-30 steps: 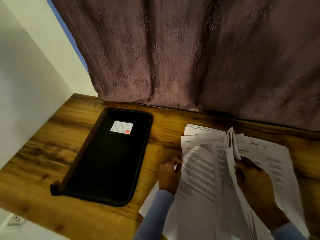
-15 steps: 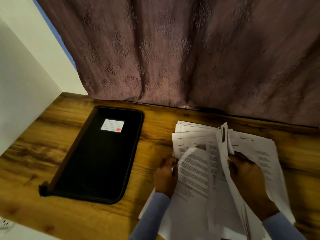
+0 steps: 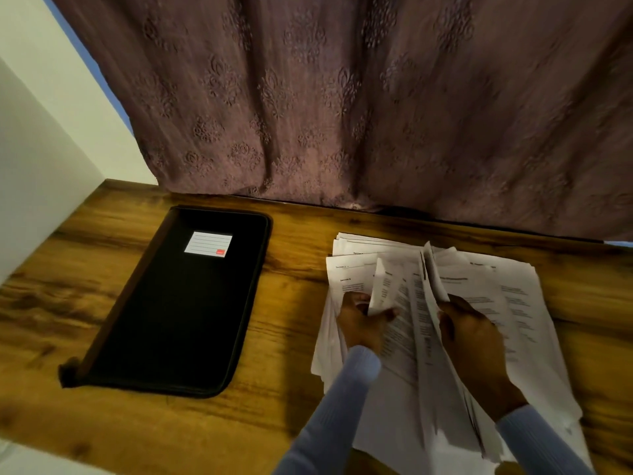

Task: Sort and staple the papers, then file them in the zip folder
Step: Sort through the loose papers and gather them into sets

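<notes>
Pinching a lifted sheet, the left hand (image 3: pixel 359 323) works the loose papers (image 3: pixel 479 296) at lower right of the frame, while the right hand (image 3: pixel 469 334) grips a raised bundle. The closed zip folder (image 3: pixel 178 310) lies at left on the table (image 3: pixel 294 269).

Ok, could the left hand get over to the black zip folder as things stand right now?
Probably yes. The zip folder lies flat on the wooden table, to the left of the papers, with only bare wood between. But the left hand is holding a sheet, so it would need to let go first.
</notes>
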`<state>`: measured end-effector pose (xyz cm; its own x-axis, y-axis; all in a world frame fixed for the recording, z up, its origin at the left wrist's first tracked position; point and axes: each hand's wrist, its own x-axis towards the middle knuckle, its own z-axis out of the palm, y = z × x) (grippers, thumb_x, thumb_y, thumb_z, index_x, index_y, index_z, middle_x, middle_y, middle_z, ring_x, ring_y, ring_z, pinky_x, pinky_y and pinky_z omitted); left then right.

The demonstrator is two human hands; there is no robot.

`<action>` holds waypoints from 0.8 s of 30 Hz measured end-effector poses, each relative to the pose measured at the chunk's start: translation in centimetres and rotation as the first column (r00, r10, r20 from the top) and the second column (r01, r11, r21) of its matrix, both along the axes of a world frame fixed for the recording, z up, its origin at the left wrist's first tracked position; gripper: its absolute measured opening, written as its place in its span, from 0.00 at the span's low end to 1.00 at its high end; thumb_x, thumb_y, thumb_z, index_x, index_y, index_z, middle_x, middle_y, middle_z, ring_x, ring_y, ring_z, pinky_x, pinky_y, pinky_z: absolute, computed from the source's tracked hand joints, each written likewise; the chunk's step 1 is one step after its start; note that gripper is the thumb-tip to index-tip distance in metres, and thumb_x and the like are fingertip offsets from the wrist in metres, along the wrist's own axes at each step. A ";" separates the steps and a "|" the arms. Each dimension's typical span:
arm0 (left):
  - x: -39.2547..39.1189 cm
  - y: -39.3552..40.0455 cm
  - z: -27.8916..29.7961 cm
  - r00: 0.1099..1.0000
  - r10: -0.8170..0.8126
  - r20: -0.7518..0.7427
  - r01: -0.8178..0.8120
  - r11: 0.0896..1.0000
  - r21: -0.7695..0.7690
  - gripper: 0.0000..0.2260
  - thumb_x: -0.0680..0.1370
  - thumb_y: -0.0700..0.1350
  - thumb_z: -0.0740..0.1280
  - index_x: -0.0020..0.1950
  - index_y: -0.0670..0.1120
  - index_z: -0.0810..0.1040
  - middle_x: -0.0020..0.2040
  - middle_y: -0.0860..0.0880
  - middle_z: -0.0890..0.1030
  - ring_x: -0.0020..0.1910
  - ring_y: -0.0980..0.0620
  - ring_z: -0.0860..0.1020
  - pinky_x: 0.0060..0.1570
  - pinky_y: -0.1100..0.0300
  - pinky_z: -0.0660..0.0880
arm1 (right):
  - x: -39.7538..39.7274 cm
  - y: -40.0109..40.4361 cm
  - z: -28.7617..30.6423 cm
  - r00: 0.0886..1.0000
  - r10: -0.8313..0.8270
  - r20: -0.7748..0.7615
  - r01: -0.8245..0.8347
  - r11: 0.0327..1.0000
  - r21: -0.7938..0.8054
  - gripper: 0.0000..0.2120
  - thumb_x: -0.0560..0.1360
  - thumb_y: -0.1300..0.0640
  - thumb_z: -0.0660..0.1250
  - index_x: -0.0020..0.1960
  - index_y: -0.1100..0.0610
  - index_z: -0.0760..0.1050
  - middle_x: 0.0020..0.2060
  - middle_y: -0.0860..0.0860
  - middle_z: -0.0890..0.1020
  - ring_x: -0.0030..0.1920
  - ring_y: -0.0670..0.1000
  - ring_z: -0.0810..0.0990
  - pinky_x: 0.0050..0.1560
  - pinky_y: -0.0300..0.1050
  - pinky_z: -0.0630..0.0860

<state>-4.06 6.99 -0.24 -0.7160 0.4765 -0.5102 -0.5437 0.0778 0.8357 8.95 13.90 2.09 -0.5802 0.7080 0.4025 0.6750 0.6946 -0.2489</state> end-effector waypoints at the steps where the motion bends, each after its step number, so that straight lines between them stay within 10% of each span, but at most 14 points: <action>1: -0.1 0.0 0.1 0.998 0.003 0.057 -0.005 1.000 0.024 0.11 0.73 0.42 0.69 0.54 0.44 0.74 0.49 0.46 0.81 0.47 0.48 0.80 0.40 0.60 0.77 | 0.2 0.2 0.0 1.000 -0.015 -0.004 0.015 1.000 -0.008 0.17 0.56 0.71 0.79 0.43 0.65 0.80 0.32 0.61 0.81 0.28 0.61 0.80 0.28 0.51 0.78; 6: -1.1 -0.7 -1.3 0.970 -0.133 -0.202 0.082 0.966 -0.243 0.14 0.67 0.49 0.76 0.47 0.48 0.77 0.42 0.53 0.80 0.40 0.57 0.78 0.46 0.61 0.77 | 1.3 0.9 -0.1 0.998 -0.066 -0.014 0.065 0.995 -0.070 0.14 0.60 0.71 0.77 0.44 0.65 0.80 0.35 0.62 0.82 0.31 0.63 0.81 0.32 0.53 0.79; 11: -2.2 -1.0 -1.3 0.991 0.073 0.114 -0.084 0.992 0.098 0.08 0.77 0.37 0.59 0.55 0.38 0.73 0.53 0.36 0.78 0.56 0.34 0.77 0.58 0.36 0.72 | 1.9 1.2 -0.2 0.997 -0.073 -0.006 0.072 0.994 -0.087 0.13 0.60 0.70 0.77 0.43 0.64 0.80 0.34 0.61 0.82 0.29 0.61 0.81 0.31 0.50 0.79; 17: -1.6 -1.1 -1.9 0.994 0.005 -0.111 -0.006 1.000 -0.005 0.04 0.71 0.33 0.70 0.43 0.40 0.78 0.49 0.45 0.81 0.53 0.39 0.79 0.53 0.41 0.77 | 2.6 0.8 0.1 0.996 -0.093 -0.007 0.093 0.995 -0.048 0.15 0.59 0.68 0.78 0.44 0.64 0.80 0.34 0.61 0.82 0.28 0.60 0.80 0.29 0.48 0.78; 24: 3.8 0.7 0.5 0.993 -0.100 -0.070 0.107 0.989 0.100 0.11 0.73 0.43 0.67 0.56 0.45 0.77 0.47 0.47 0.81 0.50 0.48 0.79 0.58 0.46 0.74 | 2.3 -0.2 -1.0 0.999 -0.044 -0.007 0.043 0.994 -0.097 0.15 0.60 0.69 0.78 0.44 0.63 0.79 0.34 0.60 0.81 0.31 0.59 0.81 0.31 0.48 0.79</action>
